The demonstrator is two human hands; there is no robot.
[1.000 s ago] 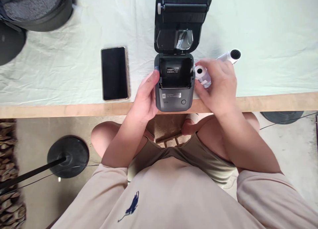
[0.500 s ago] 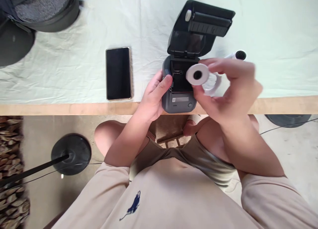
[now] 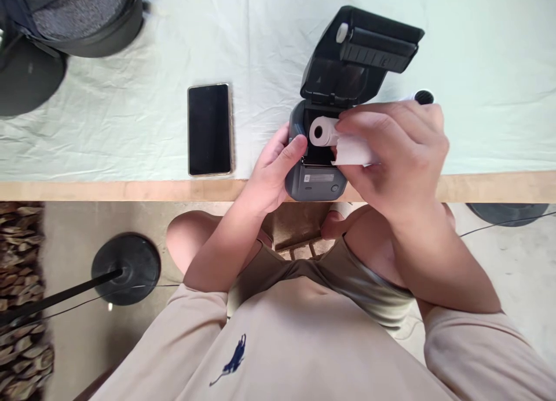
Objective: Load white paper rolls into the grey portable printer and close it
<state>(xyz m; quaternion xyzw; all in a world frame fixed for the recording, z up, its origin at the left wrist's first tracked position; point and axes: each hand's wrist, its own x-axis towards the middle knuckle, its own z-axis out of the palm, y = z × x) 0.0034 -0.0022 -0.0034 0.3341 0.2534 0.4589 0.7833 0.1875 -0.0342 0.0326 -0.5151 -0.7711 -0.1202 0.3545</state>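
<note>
A dark grey printer (image 3: pixel 319 181) stands at the table's front edge with its black lid (image 3: pixel 360 56) swung up and back. My left hand (image 3: pixel 275 169) grips the printer's left side, thumb on the rim of the open bay. Between the fingers and thumb of my right hand (image 3: pixel 395 152) is a small white paper roll (image 3: pixel 321 132), its dark-cored end over the bay and a loose flap of paper hanging toward the front. Behind my right hand, another white roll with a dark core (image 3: pixel 423 97) shows in part.
A phone (image 3: pixel 210 130) with a dark screen lies left of the printer on the pale cloth (image 3: pixel 165 42). A black and grey bag-like object (image 3: pixel 87 18) fills the far left corner. The wooden table edge (image 3: pixel 130 191) runs across.
My right hand has moved the paper roll left, over the printer's bay, and the roll has turned, showing its loose flap. The printer has shifted slightly right.
</note>
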